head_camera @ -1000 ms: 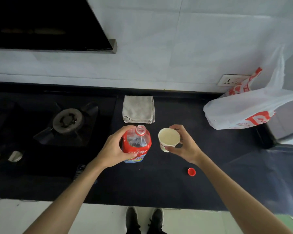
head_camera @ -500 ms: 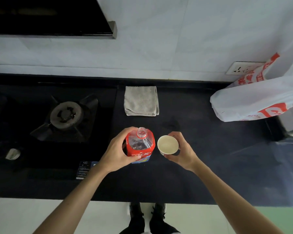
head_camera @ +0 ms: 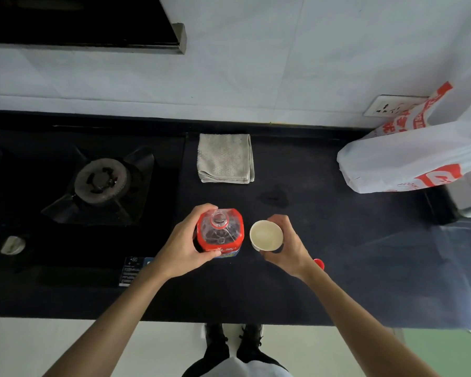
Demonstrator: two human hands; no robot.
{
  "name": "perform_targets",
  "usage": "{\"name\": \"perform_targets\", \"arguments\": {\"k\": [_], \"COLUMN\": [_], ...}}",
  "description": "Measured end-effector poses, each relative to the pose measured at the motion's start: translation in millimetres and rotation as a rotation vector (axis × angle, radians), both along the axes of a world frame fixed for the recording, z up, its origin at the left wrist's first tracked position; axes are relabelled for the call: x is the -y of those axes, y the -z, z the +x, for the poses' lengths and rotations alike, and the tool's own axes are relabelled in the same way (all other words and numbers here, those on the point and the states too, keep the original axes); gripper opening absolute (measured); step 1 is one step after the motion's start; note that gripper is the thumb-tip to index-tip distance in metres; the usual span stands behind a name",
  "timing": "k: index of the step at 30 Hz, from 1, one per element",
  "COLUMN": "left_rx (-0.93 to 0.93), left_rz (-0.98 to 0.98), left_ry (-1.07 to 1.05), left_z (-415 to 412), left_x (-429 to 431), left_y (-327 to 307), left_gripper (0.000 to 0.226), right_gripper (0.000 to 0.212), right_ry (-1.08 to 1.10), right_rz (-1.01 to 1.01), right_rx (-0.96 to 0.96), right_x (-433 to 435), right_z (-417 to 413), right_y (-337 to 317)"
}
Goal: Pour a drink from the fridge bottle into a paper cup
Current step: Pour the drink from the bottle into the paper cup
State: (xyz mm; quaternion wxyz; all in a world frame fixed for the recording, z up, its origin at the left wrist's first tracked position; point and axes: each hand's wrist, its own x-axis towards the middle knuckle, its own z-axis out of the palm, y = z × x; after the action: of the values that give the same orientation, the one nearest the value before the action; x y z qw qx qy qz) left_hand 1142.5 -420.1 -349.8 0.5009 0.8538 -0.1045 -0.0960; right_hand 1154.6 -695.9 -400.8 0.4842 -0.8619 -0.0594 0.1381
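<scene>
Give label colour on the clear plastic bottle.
Red, with a blue strip at the bottom edge of the clear plastic bottle; head view.

1. Left hand curled around the side of the bottle, thumb toward the near edge, fingers wrapped over the far side; forearm bare, running in from the lower left.
2. Right hand cupped around the paper cup, fingers at its far side, thumb underneath at the near side; forearm bare, angled in from the lower right.
3. Both hands side by side, close but apart; wrists roughly level.
</scene>
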Motion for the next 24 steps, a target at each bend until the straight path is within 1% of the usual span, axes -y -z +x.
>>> {"name": "perform_targets", "arguments": {"k": [11,14,16,18,20,24], "left_rx": [-0.04,-0.056,-0.056,-0.056,-0.056,-0.047], "left_rz": [-0.064,-0.081,-0.09,-0.102,-0.111,-0.131], "left_ry": [-0.024,-0.022,-0.019,-0.022,-0.022,-0.021], "left_z": [-5,-5,-6,-6,-5,-5], "left_x": [2,3,3,3,3,4], "left_y": [7,6,6,7,6,5], "left_gripper": [0.091,0.091,0.09,0.09,0.089,0.09], "right_gripper": [0.083,0.097,0.107,0.104,0.097,0.081], "right_ry": [-0.023,-0.068,-0.015,0.064,0.108,0.132], "right_rz": [0.002,0.004,0.006,-0.018,-0.067,-0.251], "right_rx": [-0.034,-0.067,-0.064,-0.038,-0.017,-0.03], "right_x": [2,13,28,48,70,102], "right_z": [-1,-1,-2,-4,-10,-26], "right_y": [2,-2,-9,-17,-21,-14]}}
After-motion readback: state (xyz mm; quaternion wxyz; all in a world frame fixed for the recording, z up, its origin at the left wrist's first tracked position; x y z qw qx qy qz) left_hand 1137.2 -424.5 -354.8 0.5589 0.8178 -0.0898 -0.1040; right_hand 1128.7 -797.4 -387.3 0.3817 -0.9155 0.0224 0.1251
